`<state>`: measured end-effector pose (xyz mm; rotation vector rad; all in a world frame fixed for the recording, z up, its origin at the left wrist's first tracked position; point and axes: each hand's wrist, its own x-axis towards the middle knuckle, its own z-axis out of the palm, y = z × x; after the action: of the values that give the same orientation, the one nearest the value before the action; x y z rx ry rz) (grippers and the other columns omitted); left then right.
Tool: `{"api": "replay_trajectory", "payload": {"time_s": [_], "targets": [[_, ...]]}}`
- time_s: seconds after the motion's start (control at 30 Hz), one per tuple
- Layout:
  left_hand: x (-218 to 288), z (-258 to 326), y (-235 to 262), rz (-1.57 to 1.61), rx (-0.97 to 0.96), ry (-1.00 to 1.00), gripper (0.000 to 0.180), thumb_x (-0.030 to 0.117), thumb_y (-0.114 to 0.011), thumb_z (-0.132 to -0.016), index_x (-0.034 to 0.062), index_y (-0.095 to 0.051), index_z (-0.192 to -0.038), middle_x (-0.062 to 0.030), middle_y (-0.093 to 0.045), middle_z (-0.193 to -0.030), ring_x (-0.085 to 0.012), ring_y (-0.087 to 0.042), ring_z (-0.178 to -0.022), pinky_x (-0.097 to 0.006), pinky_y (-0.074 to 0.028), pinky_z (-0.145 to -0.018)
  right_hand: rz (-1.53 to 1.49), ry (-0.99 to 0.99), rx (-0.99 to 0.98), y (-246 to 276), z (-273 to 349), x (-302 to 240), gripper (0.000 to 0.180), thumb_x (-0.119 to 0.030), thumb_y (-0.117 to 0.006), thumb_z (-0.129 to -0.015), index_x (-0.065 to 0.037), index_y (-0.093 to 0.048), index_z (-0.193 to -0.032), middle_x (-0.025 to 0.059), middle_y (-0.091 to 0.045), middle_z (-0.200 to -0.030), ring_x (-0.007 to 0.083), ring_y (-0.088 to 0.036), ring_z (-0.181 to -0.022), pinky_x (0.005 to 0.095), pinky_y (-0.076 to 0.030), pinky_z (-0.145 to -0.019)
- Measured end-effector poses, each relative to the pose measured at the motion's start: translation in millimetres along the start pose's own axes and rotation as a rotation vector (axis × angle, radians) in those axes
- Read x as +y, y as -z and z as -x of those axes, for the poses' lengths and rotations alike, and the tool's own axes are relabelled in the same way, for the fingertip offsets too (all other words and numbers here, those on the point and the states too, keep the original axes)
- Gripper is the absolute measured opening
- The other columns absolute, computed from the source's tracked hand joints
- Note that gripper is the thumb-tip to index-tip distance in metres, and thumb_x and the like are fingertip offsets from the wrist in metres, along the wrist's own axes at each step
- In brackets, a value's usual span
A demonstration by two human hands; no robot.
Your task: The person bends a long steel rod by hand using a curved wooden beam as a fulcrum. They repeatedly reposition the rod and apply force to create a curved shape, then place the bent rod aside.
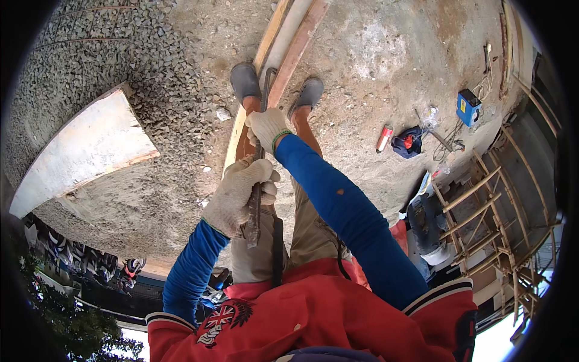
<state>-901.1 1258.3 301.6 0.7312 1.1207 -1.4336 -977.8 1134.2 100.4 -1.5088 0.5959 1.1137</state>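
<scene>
Both my hands wear off-white knitted gloves and are closed round a long dark crowbar point(254, 226). My right hand point(267, 128) grips it higher up, below its hooked end. My left hand point(240, 196) holds the lower part, fingers wrapped round the shaft, and the straight end sticks out below toward my body. At the far end, the hook lies over the long wooden boards point(297, 60) on the ground between my feet. Whether it touches them I cannot tell. A yellowish board point(234, 140) runs along beside my left foot. My feet are in dark clogs.
A pale plywood sheet point(90, 148) lies at left beside grey gravel point(169, 78). To the right are a red canister point(384, 138), a dark cloth bag point(406, 143), a blue box point(468, 108) and cords. Wooden pole scaffolding point(482, 211) stands far right; motorbikes point(93, 259) show at lower left.
</scene>
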Motion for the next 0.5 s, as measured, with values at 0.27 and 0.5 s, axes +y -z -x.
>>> {"api": "replay_trajectory", "payload": {"time_s": [0.27,0.5], "targets": [[138,39,132,-1.762,0.226,0.156,0.027,0.013,-0.063,-0.094,-0.0007,-0.061,-0.117,-0.0138,-0.065,-0.072,-0.024,-0.072,-0.068,-0.038,-0.06,-0.065,1.062,0.05,0.163,-151,-120,-69,0.016,-0.016,-0.07,-0.093,-0.016,-0.084,-0.1,0.0042,-0.08,-0.092,0.0229,-0.076,-0.088,0.0467,-0.051,-0.067],[128,32,197,-2.199,0.633,-0.14,0.052,0.033,-0.063,-0.104,0.0194,-0.055,-0.153,-0.0147,-0.075,-0.087,-0.0338,-0.074,-0.077,-0.047,-0.059,-0.067,1.063,-0.066,-0.018,-180,-160,-102,0.03,-0.023,-0.069,-0.097,-0.014,-0.081,-0.122,0.0029,-0.079,-0.118,0.0282,-0.073,-0.11,0.0649,-0.05,-0.094]]}}
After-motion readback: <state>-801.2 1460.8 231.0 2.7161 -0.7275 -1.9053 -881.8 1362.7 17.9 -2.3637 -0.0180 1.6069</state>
